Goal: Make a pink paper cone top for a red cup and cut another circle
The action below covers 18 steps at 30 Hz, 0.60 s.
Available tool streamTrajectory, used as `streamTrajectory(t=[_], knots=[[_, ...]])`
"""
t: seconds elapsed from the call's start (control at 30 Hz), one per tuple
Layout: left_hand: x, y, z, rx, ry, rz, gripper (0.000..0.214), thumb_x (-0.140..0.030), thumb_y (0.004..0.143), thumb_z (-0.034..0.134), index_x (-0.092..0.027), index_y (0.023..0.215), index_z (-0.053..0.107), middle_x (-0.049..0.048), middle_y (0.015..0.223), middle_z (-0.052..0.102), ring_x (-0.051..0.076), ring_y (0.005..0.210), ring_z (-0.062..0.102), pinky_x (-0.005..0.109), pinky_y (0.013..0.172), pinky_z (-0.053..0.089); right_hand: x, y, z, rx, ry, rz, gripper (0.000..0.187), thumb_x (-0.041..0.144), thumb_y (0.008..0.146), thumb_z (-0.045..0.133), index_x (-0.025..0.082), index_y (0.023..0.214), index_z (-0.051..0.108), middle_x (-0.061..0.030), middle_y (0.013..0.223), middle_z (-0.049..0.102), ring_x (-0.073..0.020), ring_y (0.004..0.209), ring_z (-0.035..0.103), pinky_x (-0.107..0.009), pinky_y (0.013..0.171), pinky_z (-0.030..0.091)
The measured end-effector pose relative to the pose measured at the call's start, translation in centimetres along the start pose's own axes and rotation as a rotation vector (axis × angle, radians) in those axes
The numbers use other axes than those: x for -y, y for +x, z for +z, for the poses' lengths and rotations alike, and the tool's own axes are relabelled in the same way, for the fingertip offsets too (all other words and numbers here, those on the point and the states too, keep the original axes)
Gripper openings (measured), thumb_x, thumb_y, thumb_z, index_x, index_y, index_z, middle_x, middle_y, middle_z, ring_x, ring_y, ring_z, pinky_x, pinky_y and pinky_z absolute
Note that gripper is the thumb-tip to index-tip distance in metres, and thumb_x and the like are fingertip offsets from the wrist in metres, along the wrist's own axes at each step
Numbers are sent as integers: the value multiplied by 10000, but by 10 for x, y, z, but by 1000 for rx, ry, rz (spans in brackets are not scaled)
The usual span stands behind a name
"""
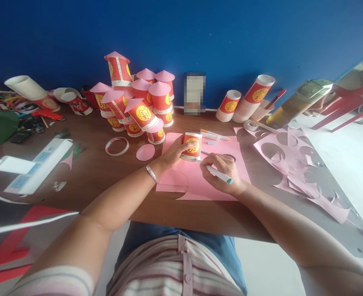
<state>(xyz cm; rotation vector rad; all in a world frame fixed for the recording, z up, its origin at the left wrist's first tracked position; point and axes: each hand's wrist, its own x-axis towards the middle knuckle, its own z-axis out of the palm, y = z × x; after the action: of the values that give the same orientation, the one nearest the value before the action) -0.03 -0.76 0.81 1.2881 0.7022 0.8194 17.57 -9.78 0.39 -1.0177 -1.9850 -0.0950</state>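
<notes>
My left hand (175, 152) is closed round a red paper cup (192, 144) that stands upside down on a pink paper sheet (200, 181). My right hand (223, 172) grips a white marker with a teal cap (220, 174), its tip against the sheet right beside the cup's rim. A curved cut shows at the sheet's left lower part. A silver bracelet sits on my left wrist.
A pile of red cups with pink cone lids (138, 100) stands behind. A pink paper disc (145, 152) and a tape ring (117, 146) lie to the left, a white power strip (38, 164) farther left. Stacked cups (249, 100) and pink scraps with round holes (295, 162) lie right.
</notes>
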Motion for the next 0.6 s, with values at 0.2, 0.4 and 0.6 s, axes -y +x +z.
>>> streamTrajectory(t=[0.2,0.4,0.6], knots=[[-2,0,1,-16,-51,-29,324,-422,784,755,-191,903,562,30,867,623,175,829,611,275,704,538,0,1,2,0,9,-17,189,71,885,557,245,812,541,50,634,640,-108,503,568,-243,525,385],[-3,-1,2,28,-85,-22,382,-449,779,790,-190,896,534,20,861,610,161,795,605,277,697,526,0,2,0,-3,4,0,188,65,871,576,243,816,551,51,637,641,-108,509,572,-237,534,402],[-3,-2,2,40,-124,-6,409,-456,768,819,-178,867,536,2,809,577,123,721,557,228,619,482,-1,2,0,-7,-8,5,188,62,872,568,240,812,563,49,638,650,-107,506,575,-235,542,422]])
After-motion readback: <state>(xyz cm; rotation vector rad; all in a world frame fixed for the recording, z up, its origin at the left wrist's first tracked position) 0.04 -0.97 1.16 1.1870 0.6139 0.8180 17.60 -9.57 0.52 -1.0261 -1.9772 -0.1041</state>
